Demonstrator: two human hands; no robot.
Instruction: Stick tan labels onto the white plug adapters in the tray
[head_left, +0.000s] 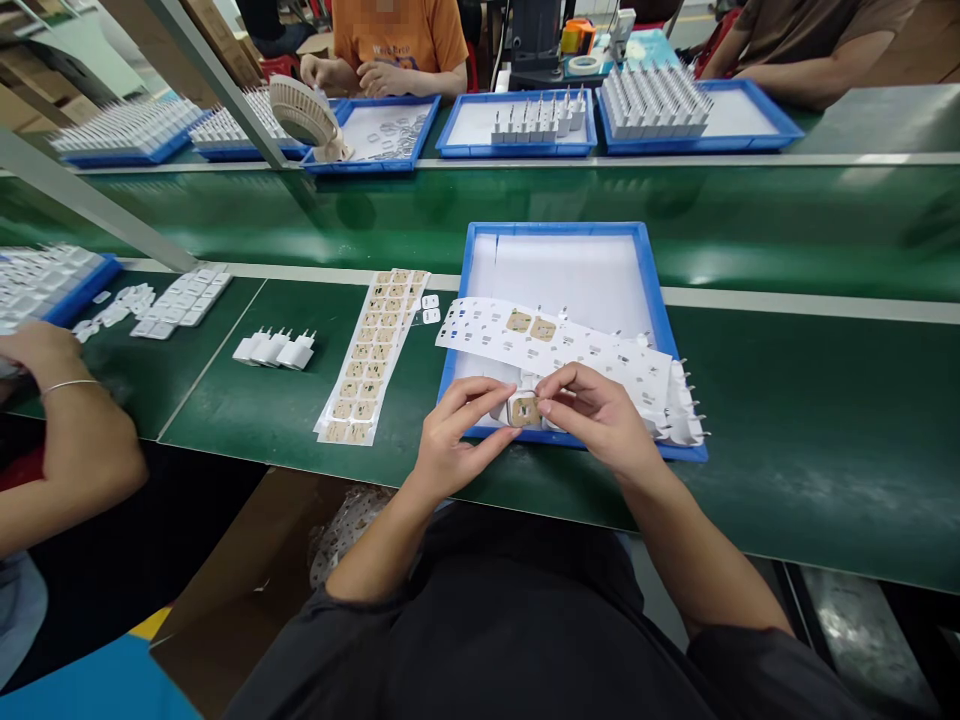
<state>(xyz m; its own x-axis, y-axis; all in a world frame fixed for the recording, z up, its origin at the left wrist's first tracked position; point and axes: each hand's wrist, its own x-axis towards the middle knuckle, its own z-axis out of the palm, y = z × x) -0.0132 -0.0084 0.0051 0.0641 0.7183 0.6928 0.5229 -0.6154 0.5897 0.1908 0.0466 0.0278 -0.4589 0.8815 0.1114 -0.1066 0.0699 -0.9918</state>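
Observation:
Between my two hands, over the near edge of a blue tray (556, 229), is a white plug adapter (504, 410) with a tan sticker (524, 410) on its facing side. My left hand (461, 430) pinches the adapter from the left, thumb below and fingers above. My right hand (600, 415) has its fingertips closed at the sticker's right edge. A partly used white sticker sheet (487, 328), with two tan stickers left on it, lies across the tray just beyond my hands. More white plug adapters (682, 410) lie at the tray's right side, partly covered by the sheet.
Left of the tray lie tan sticker sheets (367, 360), two small white pieces (430, 308) and several plug adapters (276, 349). A co-worker's arm (82, 440) reaches in at far left. Across the green conveyor (420, 215) stand blue trays (517, 150) of adapters and a beige fan (307, 112).

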